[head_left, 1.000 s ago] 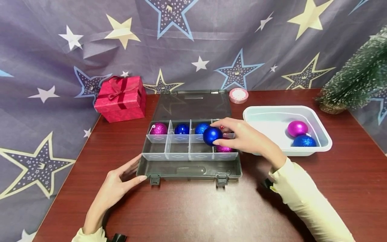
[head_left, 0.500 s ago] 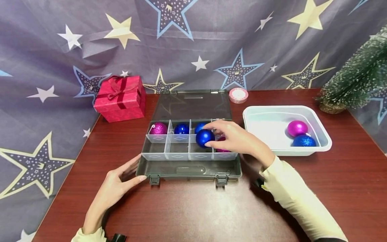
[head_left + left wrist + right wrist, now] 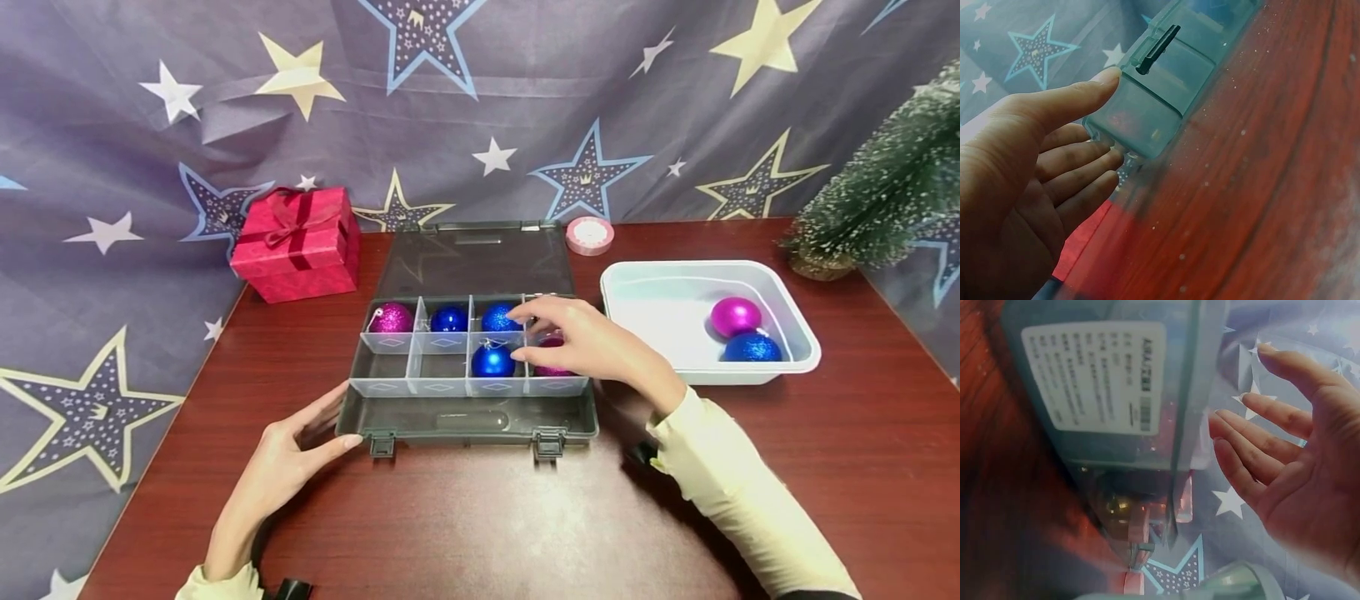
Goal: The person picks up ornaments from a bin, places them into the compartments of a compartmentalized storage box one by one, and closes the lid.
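A smoky grey divided box [image 3: 474, 417] lies with its lid back on the table. My right hand [image 3: 592, 337] hovers over its right side, fingers spread and holding nothing; the right wrist view shows the same hand [image 3: 1297, 437] beside the labelled wall. Just left of its thumb, a blue bauble [image 3: 492, 361] sits in the front row's third compartment, hook up. Behind it are a blue glitter bauble [image 3: 498, 317], a shiny dark blue one [image 3: 449, 319] and a magenta glitter one [image 3: 392, 318]. My right hand partly hides another magenta bauble [image 3: 551, 358]. My left hand [image 3: 288, 454] rests against the box's front left corner, fingers straight.
To the right stands a white tub [image 3: 652, 367] with a magenta bauble [image 3: 736, 317] and a blue glitter bauble [image 3: 753, 346]. A red gift box [image 3: 300, 246] stands back left. A roll of pink tape [image 3: 589, 236] and a small frosted tree [image 3: 877, 192] are at the back.
My right hand has moved left with the blue bauble, lowered it into the front row's third compartment and let it go. My left hand has stayed at the box's corner.
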Motion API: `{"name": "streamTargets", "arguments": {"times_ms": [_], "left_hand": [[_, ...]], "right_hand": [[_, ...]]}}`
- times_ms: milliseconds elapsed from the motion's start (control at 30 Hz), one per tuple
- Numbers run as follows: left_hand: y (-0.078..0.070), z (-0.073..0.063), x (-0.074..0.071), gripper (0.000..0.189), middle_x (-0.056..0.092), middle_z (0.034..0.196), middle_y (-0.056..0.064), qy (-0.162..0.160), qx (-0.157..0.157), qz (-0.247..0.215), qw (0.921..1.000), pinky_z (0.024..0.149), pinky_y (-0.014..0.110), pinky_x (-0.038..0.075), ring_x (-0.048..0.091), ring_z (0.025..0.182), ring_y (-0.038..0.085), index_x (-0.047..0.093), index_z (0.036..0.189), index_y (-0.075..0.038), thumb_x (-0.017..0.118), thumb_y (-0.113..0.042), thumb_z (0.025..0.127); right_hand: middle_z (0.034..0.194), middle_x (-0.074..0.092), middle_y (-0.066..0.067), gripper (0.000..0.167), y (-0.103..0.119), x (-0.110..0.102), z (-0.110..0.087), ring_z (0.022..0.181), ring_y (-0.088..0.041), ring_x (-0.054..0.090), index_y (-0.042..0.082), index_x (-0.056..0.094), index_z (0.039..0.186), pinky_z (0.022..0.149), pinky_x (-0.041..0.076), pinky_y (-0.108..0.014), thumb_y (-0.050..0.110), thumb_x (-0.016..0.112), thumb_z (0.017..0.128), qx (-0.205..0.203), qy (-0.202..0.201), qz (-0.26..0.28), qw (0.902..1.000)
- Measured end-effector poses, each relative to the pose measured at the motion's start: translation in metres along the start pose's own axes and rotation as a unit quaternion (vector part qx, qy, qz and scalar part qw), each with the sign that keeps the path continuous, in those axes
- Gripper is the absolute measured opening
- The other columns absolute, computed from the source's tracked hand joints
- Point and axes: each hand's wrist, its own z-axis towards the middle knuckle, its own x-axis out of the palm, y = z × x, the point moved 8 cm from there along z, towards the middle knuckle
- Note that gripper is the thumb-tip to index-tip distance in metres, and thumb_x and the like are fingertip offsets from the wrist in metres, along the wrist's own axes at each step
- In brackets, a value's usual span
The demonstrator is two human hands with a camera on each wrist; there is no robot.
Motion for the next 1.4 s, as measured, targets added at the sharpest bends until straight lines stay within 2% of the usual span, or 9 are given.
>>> {"name": "streamTargets", "arguments": {"times_ms": [267, 467, 633, 833, 1000, 1100, 1200, 1300, 1400], "left_hand": [[0.0, 0.001, 0.0, 0.069, 0.066, 0.136, 0.007, -0.001, 0.0, 0.001, 1.0, 0.095, 0.013, 0.048, 0.065, 0.118, 0.006, 0.054, 0.153, -0.026, 0.083, -0.017, 0.091], [0.0, 0.0, 0.0, 0.069, 0.065, 0.138, 0.007, 0.0, 0.004, -0.004, 1.0, 0.096, 0.013, 0.047, 0.064, 0.119, 0.006, 0.054, 0.153, -0.025, 0.083, -0.016, 0.091], [0.001, 0.001, 0.0, 0.069, 0.065, 0.138, 0.007, -0.001, -0.003, 0.002, 1.0, 0.096, 0.013, 0.047, 0.064, 0.119, 0.005, 0.054, 0.153, -0.026, 0.083, -0.018, 0.091], [0.001, 0.0, 0.0, 0.068, 0.064, 0.138, 0.007, 0.0, -0.007, 0.002, 1.0, 0.096, 0.013, 0.047, 0.064, 0.119, 0.005, 0.054, 0.153, -0.026, 0.083, -0.018, 0.092], [0.0, 0.0, 0.0, 0.068, 0.064, 0.139, 0.006, 0.001, -0.006, -0.005, 1.0, 0.097, 0.013, 0.047, 0.063, 0.121, 0.005, 0.054, 0.153, -0.027, 0.082, -0.017, 0.092], [0.0, 0.0, 0.001, 0.068, 0.064, 0.139, 0.006, 0.001, -0.005, -0.007, 1.0, 0.097, 0.013, 0.047, 0.063, 0.121, 0.005, 0.054, 0.153, -0.027, 0.082, -0.017, 0.092], [0.0, 0.001, 0.0, 0.068, 0.064, 0.139, 0.006, 0.0, -0.007, -0.004, 1.0, 0.096, 0.013, 0.047, 0.063, 0.12, 0.005, 0.054, 0.153, -0.027, 0.083, -0.018, 0.092], [0.0, 0.0, 0.0, 0.068, 0.064, 0.138, 0.006, -0.001, -0.009, 0.001, 1.0, 0.096, 0.012, 0.047, 0.063, 0.12, 0.004, 0.054, 0.153, -0.026, 0.083, -0.018, 0.091], [0.001, 0.0, 0.0, 0.068, 0.064, 0.139, 0.006, -0.001, -0.011, 0.001, 0.9999, 0.096, 0.012, 0.047, 0.062, 0.12, 0.003, 0.054, 0.153, -0.026, 0.083, -0.019, 0.092]], "right_hand": [[0.126, 0.069, -0.012, 0.046, -0.007, -0.024, -0.021, 0.105, -0.022, 0.071, 0.005, 0.065, 0.134, 0.09, 0.057, -0.048, 0.021, 0.08, 0.093, 0.02, -0.033, -0.011, 0.9992], [0.122, 0.07, -0.01, 0.043, -0.017, -0.048, -0.046, 0.107, -0.022, 0.071, 0.006, 0.066, 0.133, 0.096, 0.053, -0.049, 0.017, 0.08, 0.094, 0.031, -0.07, -0.022, 0.9968], [0.122, 0.072, -0.007, 0.04, -0.028, -0.072, -0.07, 0.104, -0.022, 0.072, 0.011, 0.068, 0.133, 0.085, 0.055, -0.049, 0.018, 0.079, 0.095, 0.055, -0.108, -0.062, 0.9907], [0.121, 0.073, -0.006, 0.042, -0.043, -0.094, -0.095, 0.102, -0.02, 0.071, 0.013, 0.07, 0.133, 0.082, 0.052, -0.028, 0.022, 0.08, 0.093, 0.113, -0.137, -0.081, 0.9807], [0.122, 0.072, -0.009, 0.04, -0.056, -0.109, -0.112, 0.097, -0.003, 0.068, 0.01, 0.071, 0.13, 0.079, 0.046, -0.013, 0.018, 0.081, 0.092, 0.127, -0.159, -0.083, 0.9756], [0.125, 0.071, -0.014, 0.039, -0.066, -0.117, -0.121, 0.096, 0.004, 0.066, 0.005, 0.071, 0.129, 0.08, 0.047, -0.009, 0.014, 0.08, 0.092, 0.142, -0.162, -0.071, 0.9739], [0.122, 0.071, -0.016, 0.041, -0.081, -0.126, -0.131, 0.093, 0.009, 0.063, 0.005, 0.07, 0.131, 0.079, 0.045, -0.006, 0.019, 0.08, 0.093, 0.18, -0.155, -0.081, 0.968], [0.115, 0.073, -0.015, 0.044, -0.094, -0.132, -0.14, 0.089, 0.011, 0.06, 0.007, 0.069, 0.132, 0.078, 0.042, -0.007, 0.026, 0.08, 0.094, 0.215, -0.14, -0.107, 0.9607], [0.109, 0.075, -0.014, 0.043, -0.104, -0.136, -0.147, 0.087, 0.009, 0.06, 0.008, 0.069, 0.131, 0.077, 0.042, -0.011, 0.028, 0.08, 0.094, 0.228, -0.124, -0.129, 0.9569]]}}
